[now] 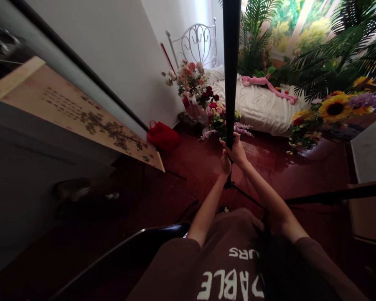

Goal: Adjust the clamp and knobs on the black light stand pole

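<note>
A black upright pole (231,75) rises in front of me from a stand with thin legs (248,196) on the floor. My right hand (237,151) is wrapped round the pole, its fingers on the far side. Just below and to the left, my left hand (226,163) is against the lower part of the pole; its fingers point up and are partly hidden, so its hold is hard to make out. Behind the pole stand bunches of pink, red and purple flowers (217,115).
A hanging scroll (81,113) and a red bag (164,136) are at the left. Beyond are a white-draped bed (263,104), palm fronds (341,50) and sunflowers (334,108). A black bar (338,195) crosses the right side above the red floor (188,167).
</note>
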`<state>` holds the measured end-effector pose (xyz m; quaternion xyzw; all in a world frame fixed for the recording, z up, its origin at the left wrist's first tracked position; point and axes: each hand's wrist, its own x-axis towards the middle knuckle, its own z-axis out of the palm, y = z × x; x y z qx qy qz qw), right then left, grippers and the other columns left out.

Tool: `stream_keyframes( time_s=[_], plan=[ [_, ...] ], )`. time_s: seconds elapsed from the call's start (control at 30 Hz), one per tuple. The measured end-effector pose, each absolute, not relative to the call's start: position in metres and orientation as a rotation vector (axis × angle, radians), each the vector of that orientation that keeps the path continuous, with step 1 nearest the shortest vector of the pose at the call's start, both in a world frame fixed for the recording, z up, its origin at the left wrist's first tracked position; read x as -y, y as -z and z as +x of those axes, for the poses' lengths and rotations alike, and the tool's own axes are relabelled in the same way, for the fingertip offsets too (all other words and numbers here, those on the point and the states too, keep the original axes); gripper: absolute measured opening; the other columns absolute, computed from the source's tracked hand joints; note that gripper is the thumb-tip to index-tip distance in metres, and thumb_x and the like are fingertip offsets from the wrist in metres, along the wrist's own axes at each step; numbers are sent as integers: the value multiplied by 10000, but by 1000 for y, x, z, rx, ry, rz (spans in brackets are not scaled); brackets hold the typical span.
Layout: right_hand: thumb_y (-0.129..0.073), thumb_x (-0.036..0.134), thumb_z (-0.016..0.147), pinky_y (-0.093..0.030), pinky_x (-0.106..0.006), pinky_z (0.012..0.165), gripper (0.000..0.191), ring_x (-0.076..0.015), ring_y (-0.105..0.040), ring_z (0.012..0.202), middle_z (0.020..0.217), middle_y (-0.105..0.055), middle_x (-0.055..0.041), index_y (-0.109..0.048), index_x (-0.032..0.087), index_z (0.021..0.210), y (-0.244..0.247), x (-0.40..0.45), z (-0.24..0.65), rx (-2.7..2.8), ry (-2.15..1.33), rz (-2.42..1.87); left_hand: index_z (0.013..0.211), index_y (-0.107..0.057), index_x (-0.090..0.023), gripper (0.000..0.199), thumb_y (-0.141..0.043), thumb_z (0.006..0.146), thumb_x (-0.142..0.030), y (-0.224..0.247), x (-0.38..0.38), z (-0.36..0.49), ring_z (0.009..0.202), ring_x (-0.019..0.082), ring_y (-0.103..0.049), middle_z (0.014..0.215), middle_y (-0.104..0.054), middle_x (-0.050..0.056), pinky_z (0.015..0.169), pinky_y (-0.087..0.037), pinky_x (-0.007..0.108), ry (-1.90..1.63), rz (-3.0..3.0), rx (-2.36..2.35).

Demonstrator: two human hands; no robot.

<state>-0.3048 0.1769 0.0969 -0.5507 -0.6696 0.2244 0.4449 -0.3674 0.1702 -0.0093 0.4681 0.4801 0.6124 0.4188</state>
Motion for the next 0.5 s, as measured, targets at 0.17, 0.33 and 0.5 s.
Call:
stream_keyframes(
  time_s=[0.17, 0.33, 0.5],
  plan=[
    [-551, 522, 869, -510, -439, 813, 554, -267, -601, 951, 1064, -581, -122, -335, 250, 1300, -95, -175, -306, 1608, -569, -1372, 1094, -576, -120, 558, -211, 970, -523, 8, -170, -366, 1037, 177, -588, 1073, -653, 134, 920, -465, 286, -1563, 1194, -1214],
    [-539, 472, 887, -506, -475, 861, 566, -293, -575, 1037, 1159, -549, -139, -329, 268, 1371, -99, -163, -296, 1685, -573, -1307, 1074, -568, -131, 542, -224, 965, -535, 10, -171, -365, 1038, 175, -592, 1059, -652, 124, 930, -466, 291, -1581, 1177, -1210],
    [-514, 439, 901, -517, -409, 880, 559, -248, -561, 1072, 1331, -465, -151, -340, 256, 1399, -75, -132, -269, 1671, -532, -1240, 967, -584, -164, 599, -197, 933, -619, 15, -171, -366, 876, 173, -620, 957, -658, 108, 855, -488, 319, -1580, 1187, -1248]
  ],
)
